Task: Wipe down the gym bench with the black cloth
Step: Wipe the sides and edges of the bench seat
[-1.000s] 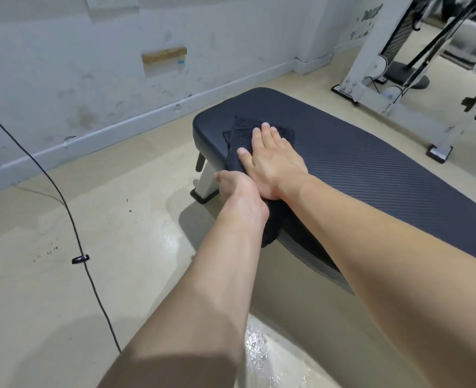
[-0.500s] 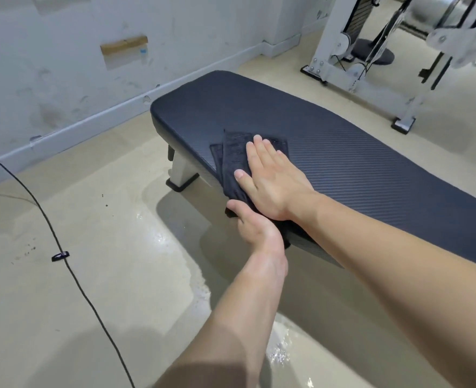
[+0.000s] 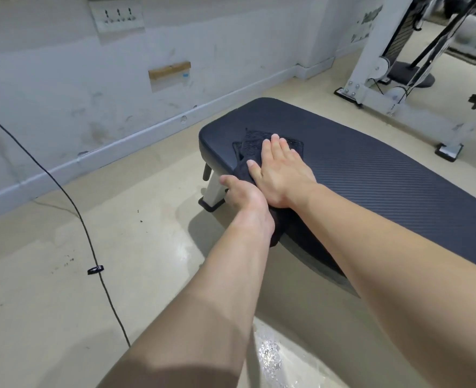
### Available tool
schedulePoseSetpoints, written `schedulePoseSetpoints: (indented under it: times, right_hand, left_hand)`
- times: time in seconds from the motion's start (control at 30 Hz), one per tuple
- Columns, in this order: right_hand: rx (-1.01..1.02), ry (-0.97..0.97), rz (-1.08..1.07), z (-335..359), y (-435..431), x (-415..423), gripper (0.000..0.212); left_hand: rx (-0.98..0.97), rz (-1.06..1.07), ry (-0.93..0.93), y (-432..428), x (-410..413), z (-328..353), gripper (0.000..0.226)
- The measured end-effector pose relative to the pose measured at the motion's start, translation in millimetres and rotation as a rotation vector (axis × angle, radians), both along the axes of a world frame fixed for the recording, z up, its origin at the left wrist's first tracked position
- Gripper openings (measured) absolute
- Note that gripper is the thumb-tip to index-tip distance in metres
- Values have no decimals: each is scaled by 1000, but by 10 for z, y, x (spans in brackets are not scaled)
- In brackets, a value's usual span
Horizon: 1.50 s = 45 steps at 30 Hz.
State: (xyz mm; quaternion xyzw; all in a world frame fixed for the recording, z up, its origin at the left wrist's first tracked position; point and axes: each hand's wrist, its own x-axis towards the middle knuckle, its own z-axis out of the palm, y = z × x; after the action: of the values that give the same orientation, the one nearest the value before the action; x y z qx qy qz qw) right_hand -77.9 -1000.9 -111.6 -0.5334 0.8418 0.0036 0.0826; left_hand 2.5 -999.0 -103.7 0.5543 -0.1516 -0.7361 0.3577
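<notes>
Black cloth: middle hidden under right hand; near part hangs over bench edge behind left hand, only small piece showing below wrist. Left hand fingers curl out of sight; grip on cloth cannot tell. Gym bench: right end cut by frame edge; only far-left leg visible, near underside blocked by forearms. Cable machine, far right: top cut off, parts blurred. Black cord runs off left edge and behind left forearm. Wall sockets blurred, top edge cut.
</notes>
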Motion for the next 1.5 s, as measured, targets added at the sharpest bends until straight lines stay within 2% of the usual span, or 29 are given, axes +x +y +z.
schedulePoseSetpoints:
  times: [0.27,0.57,0.77,0.87,0.9,0.97,1.13,1.23,1.3,1.37,1.43,1.5]
  right_hand:
    - [-6,-16,57,-23,-533,8,73]
    - [-18,-15,226,-56,-1482,-14,73]
    - [6,34,307,-70,-1924,-16,70]
    - [-29,60,337,-81,-1921,-17,66]
    - [-35,73,345,-73,-1907,-14,66]
    - [5,104,366,-35,-1903,-7,65]
    - [65,212,537,63,-1882,15,55]
    - [53,185,646,75,-1834,10,49]
    - [46,147,696,77,-1786,2,46]
    - [29,126,706,81,-1751,-28,41]
    - [23,122,654,79,-1782,-63,34]
    - [24,136,585,89,-1858,-111,36]
  left_hand:
    - [-51,100,-106,-609,-64,-88,63]
    - [-49,244,-151,-1493,-74,-10,56]
    - [-106,194,-223,-1918,18,57,53]
    - [-177,56,-431,-2052,201,-136,64]
    - [-208,-17,-489,-2033,279,-161,61]
    - [-221,-194,-508,-2008,416,-189,53]
    - [-240,-617,-507,-2019,734,-371,67]
    - [-288,-806,-401,-2092,1041,-415,47]
    - [-358,-975,-552,-2087,1144,-395,31]
    - [-448,-885,-751,-2061,1060,-412,21]
    - [-581,-570,-889,-1998,886,-430,13]
    - [-738,-330,-900,-1851,706,-345,18]
